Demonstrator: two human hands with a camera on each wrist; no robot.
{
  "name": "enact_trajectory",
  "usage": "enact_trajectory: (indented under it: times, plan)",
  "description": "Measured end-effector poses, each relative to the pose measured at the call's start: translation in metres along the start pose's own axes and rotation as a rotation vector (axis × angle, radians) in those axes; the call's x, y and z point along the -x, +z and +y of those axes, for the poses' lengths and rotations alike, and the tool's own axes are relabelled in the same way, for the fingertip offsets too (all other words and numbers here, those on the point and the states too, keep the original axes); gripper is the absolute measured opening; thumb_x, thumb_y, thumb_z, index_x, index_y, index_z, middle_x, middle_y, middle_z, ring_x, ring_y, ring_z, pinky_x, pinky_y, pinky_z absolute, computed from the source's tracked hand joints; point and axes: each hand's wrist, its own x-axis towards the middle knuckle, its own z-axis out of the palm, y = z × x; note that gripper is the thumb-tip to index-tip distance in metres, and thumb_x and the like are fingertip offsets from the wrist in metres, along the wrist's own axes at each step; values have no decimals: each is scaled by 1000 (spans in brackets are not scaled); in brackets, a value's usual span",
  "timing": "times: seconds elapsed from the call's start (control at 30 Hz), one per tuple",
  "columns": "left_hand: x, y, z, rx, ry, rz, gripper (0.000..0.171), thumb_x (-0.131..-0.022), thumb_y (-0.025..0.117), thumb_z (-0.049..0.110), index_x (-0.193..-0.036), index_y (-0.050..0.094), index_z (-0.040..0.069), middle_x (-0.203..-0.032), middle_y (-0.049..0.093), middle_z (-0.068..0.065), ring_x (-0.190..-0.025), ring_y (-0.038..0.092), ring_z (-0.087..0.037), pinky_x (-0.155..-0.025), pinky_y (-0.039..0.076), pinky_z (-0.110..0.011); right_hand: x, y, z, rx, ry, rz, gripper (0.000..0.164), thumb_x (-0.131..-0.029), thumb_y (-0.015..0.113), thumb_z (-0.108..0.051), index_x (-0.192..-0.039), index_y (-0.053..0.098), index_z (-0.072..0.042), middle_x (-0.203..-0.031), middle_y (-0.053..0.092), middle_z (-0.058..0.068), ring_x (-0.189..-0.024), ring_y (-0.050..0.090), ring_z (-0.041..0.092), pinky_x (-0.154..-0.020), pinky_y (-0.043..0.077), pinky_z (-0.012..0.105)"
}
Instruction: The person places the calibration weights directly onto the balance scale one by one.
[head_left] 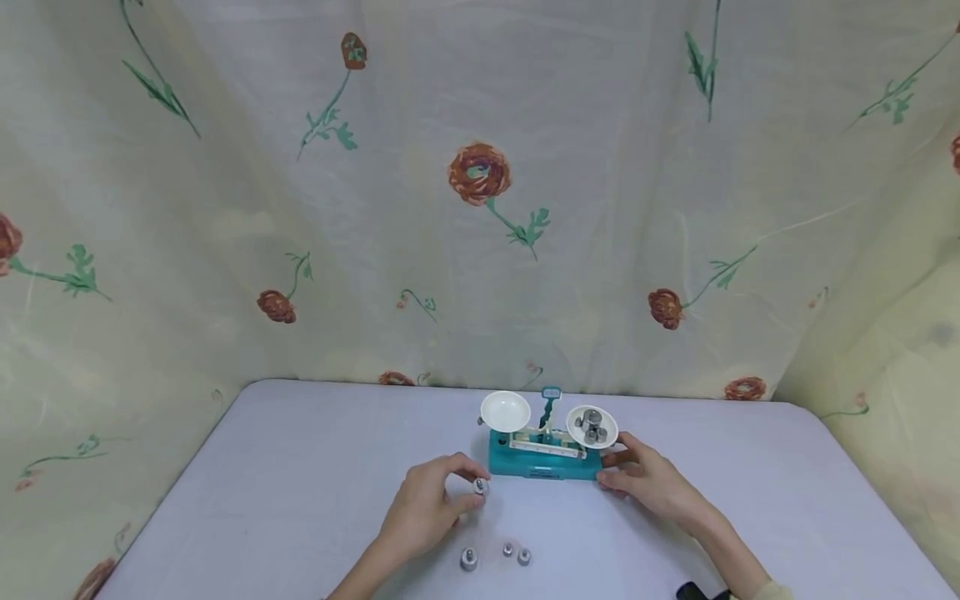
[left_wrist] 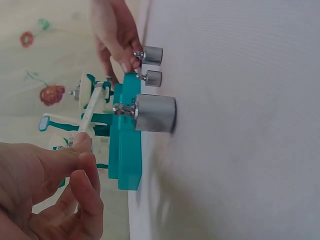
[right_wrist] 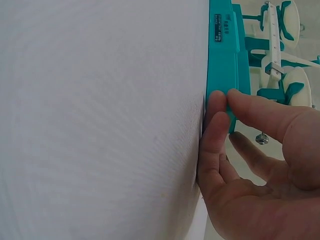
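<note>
— Left hand (head_left: 431,507), grip?
— Nearly closed. Thumb and fingertips pinch one small metal weight (head_left: 480,486), raised off the surface (head_left: 315,467).

— Where's that weight?
— By the near left corner of the scale (head_left: 545,468).

— Right hand (head_left: 651,482)?
— Partly closed. Thumb and fingers bent round the right end of the scale's teal base (right_wrist: 223,55), touching it.

— Pans?
— Two, white. Left pan (head_left: 506,412) sits higher; right pan (head_left: 611,425) sits lower, with a cluster of weights (head_left: 592,419) in it. Too small to count for sure. Beam (head_left: 547,448) slopes down to the right.

— Other weights?
— Three upright on the surface, near side of the scale: big weight (head_left: 469,561) at left, then, a bit apart, smallest weight (head_left: 507,550) and middle weight (head_left: 524,557) just beside each other. All knobbed on top.

— Rest?
— Flowered curtain (head_left: 600,167) along the far side and both flanks. Dark object (head_left: 690,592) at the near right edge, cut off, can't tell what.
</note>
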Motion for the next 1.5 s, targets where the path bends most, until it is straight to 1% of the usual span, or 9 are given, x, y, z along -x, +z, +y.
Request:
enact_trajectory:
  times: [0.13,0.27,0.37,0.57,0.83,1.03,1.23,1.5]
  plan:
    - [0,-3,10,-1,4,59,26,-91,86,14,-113,75,24,-115,78,-3,-53,57,-8,-52,47,-21,1,-1,1,-2,-1,-3,78,-102,74,-25,-164,32,-2,-140,64,26,-115,70,29,-95,63,41]
    - [-1,-6,16,16,41,143,28,-93,84,17,-119,75,23,-117,77,-4,-53,55,-6,-53,46,-21,0,-1,1,2,-8,3,78,-102,74,-25,-164,33,-2,-140,65,26,-116,71,30,-96,63,42]
    - [-1,-7,19,19,55,188,29,-94,83,18,-122,74,24,-118,77,-5,-52,54,-5,-53,45,-20,0,-1,1,6,-8,5,80,-101,75,-25,-165,32,-2,-140,65,26,-118,71,31,-96,63,42]
    - [-5,-9,25,14,65,208,28,-97,80,21,-124,73,23,-118,76,-6,-54,55,-4,-53,46,-20,0,-1,0,13,3,6,80,-101,75,-26,-165,32,-3,-141,65,25,-119,71,31,-97,63,43]
    - [-20,-12,35,16,87,257,27,-99,78,18,-125,72,23,-118,74,-5,-55,56,-3,-53,47,-22,2,-1,2,14,-3,7,79,-101,75,-26,-165,33,-4,-140,65,24,-118,71,30,-97,63,43]
    - [-28,-12,42,14,92,274,26,-100,78,19,-125,72,21,-118,74,-5,-55,57,-3,-54,47,-21,3,0,2,9,-19,7,77,-101,75,-26,-164,35,-5,-140,65,23,-118,70,29,-98,62,44]
    - [-33,-9,40,32,72,272,26,-99,78,18,-125,73,20,-120,75,-8,-53,56,-5,-52,45,-22,5,0,-2,10,-14,8,77,-102,74,-26,-164,35,-5,-140,65,23,-117,70,28,-98,62,43]
    - [-39,-6,38,51,38,275,27,-99,79,18,-125,74,18,-121,76,-11,-53,56,-8,-52,43,-23,4,1,-1,7,-8,10,78,-102,74,-24,-165,32,-2,-140,65,24,-116,72,27,-96,63,40]
